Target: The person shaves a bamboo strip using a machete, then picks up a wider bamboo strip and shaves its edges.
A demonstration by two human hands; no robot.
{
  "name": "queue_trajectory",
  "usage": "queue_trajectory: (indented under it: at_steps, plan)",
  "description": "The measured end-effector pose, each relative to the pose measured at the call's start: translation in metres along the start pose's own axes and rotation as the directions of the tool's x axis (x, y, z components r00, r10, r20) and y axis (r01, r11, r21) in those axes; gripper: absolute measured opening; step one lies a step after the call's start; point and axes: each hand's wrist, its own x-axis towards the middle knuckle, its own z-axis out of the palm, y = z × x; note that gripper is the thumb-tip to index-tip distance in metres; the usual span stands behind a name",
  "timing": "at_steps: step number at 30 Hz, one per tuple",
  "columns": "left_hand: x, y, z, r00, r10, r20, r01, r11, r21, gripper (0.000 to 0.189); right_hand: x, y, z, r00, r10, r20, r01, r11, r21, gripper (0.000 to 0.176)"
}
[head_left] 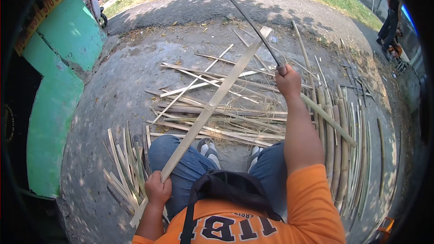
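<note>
My right hand (288, 80) is wrapped round the handle of a machete (248, 19), its long dark blade pointing up and away to the left. A long split bamboo slat (217, 97) runs from beside my left hip out to the far end, where it passes close by the blade. Near its lower end my left hand (158, 189) grips the slat. The slat slants across my left knee, above the strips on the ground. The fingers of both hands are closed.
Bamboo strips (226, 122) lie piled before my feet. More bamboo poles (339, 140) line the right side, and a strip bundle (129, 167) sits at left. A green wall (58, 99) stands left. Another person (389, 22) is at the far right.
</note>
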Motion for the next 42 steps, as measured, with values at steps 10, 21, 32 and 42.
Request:
queue_trajectory:
  at_steps: [10, 21, 32, 42]
  plan:
    - [0.004, -0.003, -0.006, 0.999, 0.004, 0.051, -0.001, 0.998, -0.063, 0.013, 0.010, 0.028, 0.012, 0.963, 0.227, -0.146, -0.208, 0.968, 0.137, 0.028]
    - [0.008, 0.014, -0.024, 0.988, 0.003, 0.154, 0.007, 0.998, -0.065, 0.035, 0.010, 0.025, 0.003, 0.850, 0.519, -0.086, -0.418, 0.766, 0.488, 0.028]
    - [0.008, 0.025, -0.028, 0.992, -0.056, 0.114, 0.066, 0.994, -0.090, 0.037, 0.010, 0.024, 0.004, 0.927, 0.370, -0.071, -0.301, 0.841, 0.450, 0.031]
    - [-0.012, -0.022, -0.054, 0.847, -0.213, 0.487, 0.328, 0.931, -0.163, 0.033, 0.005, 0.022, 0.008, 0.955, 0.292, -0.051, -0.248, 0.882, 0.401, 0.032]
